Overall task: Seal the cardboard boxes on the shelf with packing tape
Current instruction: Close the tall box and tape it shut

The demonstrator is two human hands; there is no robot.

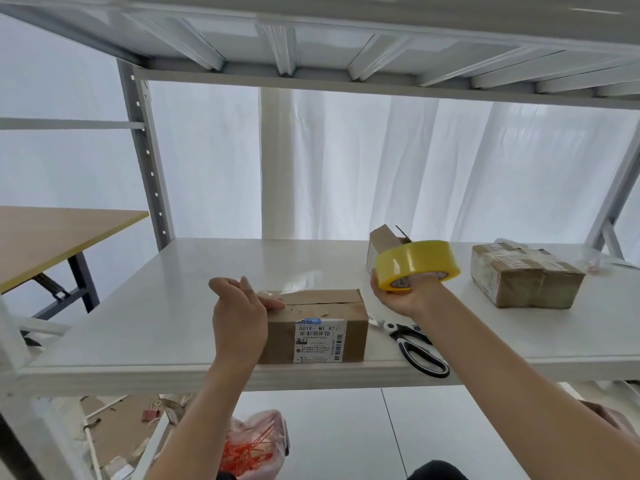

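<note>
A small brown cardboard box (pixel 322 320) with a white label stands at the front edge of the white shelf (pixel 166 306). My left hand (pixel 239 313) rests at the box's left end, thumb pressing its top. A clear strip of tape seems to stretch over the box top. My right hand (pixel 401 292) grips a yellow roll of packing tape (pixel 417 265), held above the shelf to the right of the box. Behind the roll an open small box (pixel 384 240) stands partly hidden. A taped box (pixel 523 277) sits further right.
Black-handled scissors (pixel 415 344) lie on the shelf just right of the front box. A wooden table (pixel 52 237) stands to the left. Below the shelf are a bag of orange ties (pixel 249 452) and cardboard scraps. The upper shelf's underside is overhead.
</note>
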